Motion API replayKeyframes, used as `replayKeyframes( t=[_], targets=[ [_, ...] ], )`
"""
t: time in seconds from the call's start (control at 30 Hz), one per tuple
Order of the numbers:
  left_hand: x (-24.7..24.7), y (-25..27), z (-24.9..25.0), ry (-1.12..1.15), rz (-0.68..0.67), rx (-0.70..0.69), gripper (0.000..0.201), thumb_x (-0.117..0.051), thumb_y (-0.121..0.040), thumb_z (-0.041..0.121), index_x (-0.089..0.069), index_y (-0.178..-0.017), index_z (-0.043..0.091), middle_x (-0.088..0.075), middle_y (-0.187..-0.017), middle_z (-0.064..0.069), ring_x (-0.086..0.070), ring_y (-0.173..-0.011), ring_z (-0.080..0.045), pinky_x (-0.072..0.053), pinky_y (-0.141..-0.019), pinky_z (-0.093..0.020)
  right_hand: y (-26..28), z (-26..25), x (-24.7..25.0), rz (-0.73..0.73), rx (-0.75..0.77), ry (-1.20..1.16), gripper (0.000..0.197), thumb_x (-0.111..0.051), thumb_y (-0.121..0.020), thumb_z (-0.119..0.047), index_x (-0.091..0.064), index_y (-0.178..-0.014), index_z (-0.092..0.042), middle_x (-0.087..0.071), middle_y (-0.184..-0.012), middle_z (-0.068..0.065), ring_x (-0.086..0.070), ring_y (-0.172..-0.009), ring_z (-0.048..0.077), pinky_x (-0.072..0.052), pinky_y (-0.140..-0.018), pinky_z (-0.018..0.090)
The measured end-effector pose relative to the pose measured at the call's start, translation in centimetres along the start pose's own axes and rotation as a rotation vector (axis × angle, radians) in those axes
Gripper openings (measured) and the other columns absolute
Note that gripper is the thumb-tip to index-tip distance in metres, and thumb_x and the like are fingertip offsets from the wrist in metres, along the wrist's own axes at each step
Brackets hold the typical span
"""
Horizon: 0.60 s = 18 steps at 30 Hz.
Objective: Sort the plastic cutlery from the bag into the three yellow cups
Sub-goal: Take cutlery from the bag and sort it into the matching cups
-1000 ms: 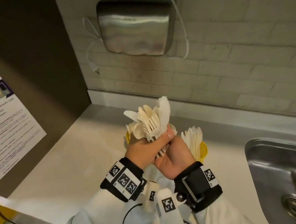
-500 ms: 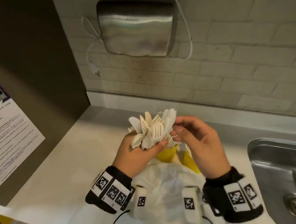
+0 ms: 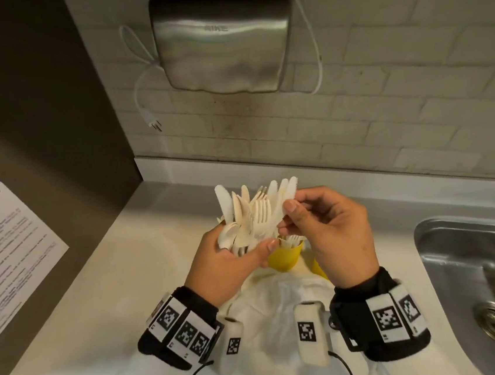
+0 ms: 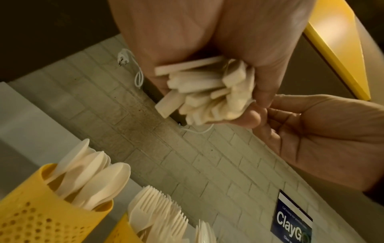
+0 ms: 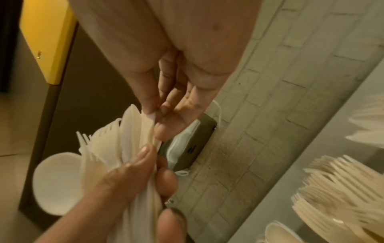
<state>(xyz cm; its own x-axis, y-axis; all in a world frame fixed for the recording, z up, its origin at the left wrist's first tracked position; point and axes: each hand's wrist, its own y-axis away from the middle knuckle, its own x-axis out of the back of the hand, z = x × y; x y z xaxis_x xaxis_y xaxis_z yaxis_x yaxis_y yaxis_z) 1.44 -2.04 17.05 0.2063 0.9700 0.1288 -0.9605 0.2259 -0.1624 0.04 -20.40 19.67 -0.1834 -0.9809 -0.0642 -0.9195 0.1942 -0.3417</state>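
Observation:
My left hand (image 3: pixel 247 237) grips a fanned bundle of white plastic cutlery (image 3: pixel 252 214), a mix of knives, forks and spoons, above the cups. The thumb and forefinger of my right hand (image 3: pixel 287 216) pinch a knife (image 3: pixel 286 194) at the bundle's right edge. Below stands a yellow cup (image 3: pixel 284 258) with forks in it; a second cup (image 3: pixel 318 267) shows as a sliver behind my right hand. The left wrist view shows the perforated spoon cup (image 4: pixel 31 213), the fork cup (image 4: pixel 122 230) and knife tips (image 4: pixel 204 233). The white bag (image 3: pixel 282 302) lies crumpled in front of the cups.
A steel sink (image 3: pixel 448 245) is sunk into the counter (image 3: pixel 113 287) at the right. A hand dryer (image 3: pixel 221 34) hangs on the brick wall, its plug (image 3: pixel 154 124) dangling. A dark panel with a printed notice (image 3: pixel 4 243) closes the left side.
My right hand let go of the bundle's handles, came up on its right side and pinched a knife. Both hands sank lower over the cups.

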Motion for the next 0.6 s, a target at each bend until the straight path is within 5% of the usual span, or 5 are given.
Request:
replayKeyframes(
  t=[0.2,0.33,0.6],
  targets=[
    [0.4,0.2,-0.3,0.059,-0.016,0.03,0.019,-0.081,-0.085,0.017,-0.076,-0.103,0.012,-0.079,-0.079,0.002,-0.075,-0.073,-0.013,-0.055,-0.07,-0.017,-0.1,0.7,-0.8,0.002,-0.046,-0.023,0.015,-0.074,-0.089,-0.013,-0.072,-0.1,-0.003,-0.073,-0.081,0.019,-0.072,-0.068,0.032,-0.062,-0.07,0.043],
    [0.6,0.1,-0.4,0.088,0.008,0.061,0.016,-0.081,-0.086,0.017,-0.077,-0.101,0.014,-0.079,-0.079,0.0,-0.075,-0.069,-0.015,-0.055,-0.067,-0.018,-0.2,1.5,-1.6,0.078,-0.087,-0.132,0.011,-0.068,-0.094,-0.005,-0.069,-0.104,0.002,-0.07,-0.083,0.026,-0.067,-0.067,0.029,-0.061,-0.068,0.041],
    [2.1,-0.4,-1.5,0.064,-0.036,0.111,0.027,-0.079,-0.084,0.032,-0.076,-0.103,0.015,-0.08,-0.089,-0.003,-0.076,-0.07,-0.02,-0.058,-0.072,-0.026,-0.5,1.8,-2.7,0.138,-0.179,-0.278,0.007,-0.063,-0.097,-0.004,-0.067,-0.103,-0.003,-0.071,-0.08,0.009,-0.067,-0.071,0.021,-0.058,-0.07,0.037]
  ],
)
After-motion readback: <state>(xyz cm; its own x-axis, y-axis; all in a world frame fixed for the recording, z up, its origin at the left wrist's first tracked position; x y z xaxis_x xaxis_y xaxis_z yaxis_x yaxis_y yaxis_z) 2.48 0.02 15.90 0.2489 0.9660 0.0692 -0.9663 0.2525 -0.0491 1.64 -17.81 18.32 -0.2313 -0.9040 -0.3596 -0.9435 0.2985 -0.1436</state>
